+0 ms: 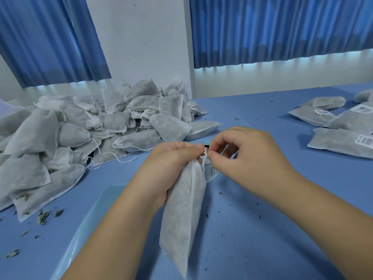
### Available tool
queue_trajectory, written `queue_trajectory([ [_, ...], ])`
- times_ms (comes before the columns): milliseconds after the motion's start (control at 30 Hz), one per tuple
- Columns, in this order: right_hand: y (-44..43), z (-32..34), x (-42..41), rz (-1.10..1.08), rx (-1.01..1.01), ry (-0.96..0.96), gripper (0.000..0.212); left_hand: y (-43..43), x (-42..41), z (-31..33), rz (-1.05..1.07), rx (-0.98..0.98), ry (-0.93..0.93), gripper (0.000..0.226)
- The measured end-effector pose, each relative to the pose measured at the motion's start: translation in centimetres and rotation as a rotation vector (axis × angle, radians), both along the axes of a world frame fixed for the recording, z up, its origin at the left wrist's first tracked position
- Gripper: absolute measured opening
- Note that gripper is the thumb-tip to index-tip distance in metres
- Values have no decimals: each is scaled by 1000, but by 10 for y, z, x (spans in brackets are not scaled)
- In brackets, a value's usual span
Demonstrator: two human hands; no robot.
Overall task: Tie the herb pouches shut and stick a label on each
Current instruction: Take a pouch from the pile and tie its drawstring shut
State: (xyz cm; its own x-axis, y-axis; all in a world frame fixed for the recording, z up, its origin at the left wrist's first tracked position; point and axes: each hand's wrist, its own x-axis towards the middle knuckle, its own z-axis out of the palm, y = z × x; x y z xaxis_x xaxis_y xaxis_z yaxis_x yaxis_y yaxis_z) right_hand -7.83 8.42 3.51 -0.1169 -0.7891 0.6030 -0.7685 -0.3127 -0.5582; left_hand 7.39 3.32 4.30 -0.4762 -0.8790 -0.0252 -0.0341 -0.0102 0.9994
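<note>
The pouch (184,201), a long white fabric bag with dark herb showing through it, hangs upright over the near middle of the table (252,219), its bottom corner pointing down toward the camera. The left hand (167,168) is wrapped around its upper part, fingers curled over the gathered neck. At that neck the right hand (248,156) pinches the white string (204,155) between thumb and forefinger, the other fingers loosely bent above. Just behind the pouch, partly hidden by it and by the right hand, sits a roll (211,172) of printed labels; its print is too small to read. A pale translucent sheet (88,223) lies on the table under the left forearm. To the left a big pile (80,130) of filled pouches is heaped up, loose strings trailing from many of them onto the table. Well apart on the right lie the labelled pouches (341,142), flat, each with a white barcode sticker. Herb bits (43,216) are scattered over the blue tabletop, thickest at the pile's near edge. Behind the table stand a white wall (141,37) and blue curtains (272,27).
</note>
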Motion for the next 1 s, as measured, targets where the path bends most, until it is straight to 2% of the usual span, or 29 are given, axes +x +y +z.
queue_trajectory([
  [133,0,0,1,1,1,-47,10,2,-2,-1,58,-72,-44,27],
  [333,0,2,0,-5,53,-82,14,1,-3,-3,132,-127,-83,29],
  [400,-1,3,0,-7,97,-176,10,0,-2,-3,145,-146,-74,27],
  [467,-1,4,0,55,200,-359,4,0,-2,-3,132,-154,-54,24],
  [567,0,7,0,164,366,-553,8,0,-2,-3,120,-189,-72,29],
  [1000,0,6,1,159,368,-469,14,-1,-3,-7,195,-307,-143,21],
])
